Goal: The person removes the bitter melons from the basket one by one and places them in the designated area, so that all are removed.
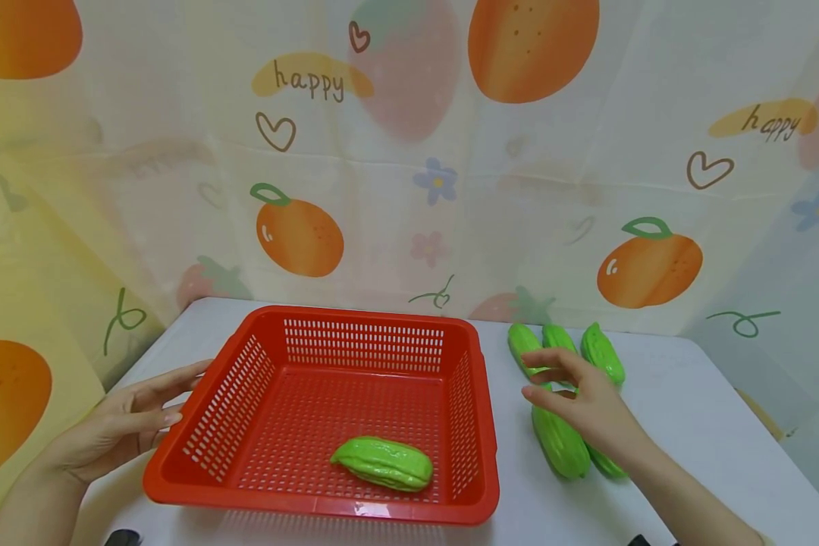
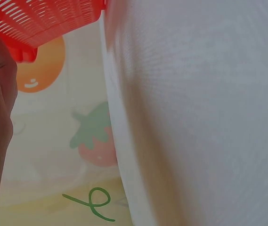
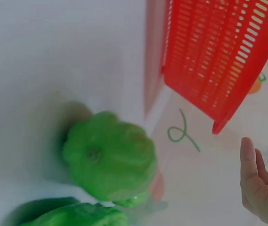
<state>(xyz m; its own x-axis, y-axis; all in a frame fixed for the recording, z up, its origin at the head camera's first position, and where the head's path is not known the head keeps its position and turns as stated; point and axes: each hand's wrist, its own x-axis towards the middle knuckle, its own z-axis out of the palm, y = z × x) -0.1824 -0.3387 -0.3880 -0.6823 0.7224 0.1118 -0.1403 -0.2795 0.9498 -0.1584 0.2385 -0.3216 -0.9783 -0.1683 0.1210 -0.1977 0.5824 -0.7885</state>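
Observation:
A red plastic basket with slotted walls stands on the white table, and one green ribbed gourd lies inside it near the front. My left hand is at the basket's left side, thumb and fingertips right at the outer edge of the rim. To the right of the basket my right hand hovers over several more green gourds, fingers loosely bent and apart, with nothing between them. In the right wrist view, a gourd shows end-on, away from the fingers. My hand partly hides the gourds in the head view.
A printed cloth with oranges, hearts and strawberries hangs behind the white table. Two dark objects, one at the lower left, peek in at the bottom edge of the head view.

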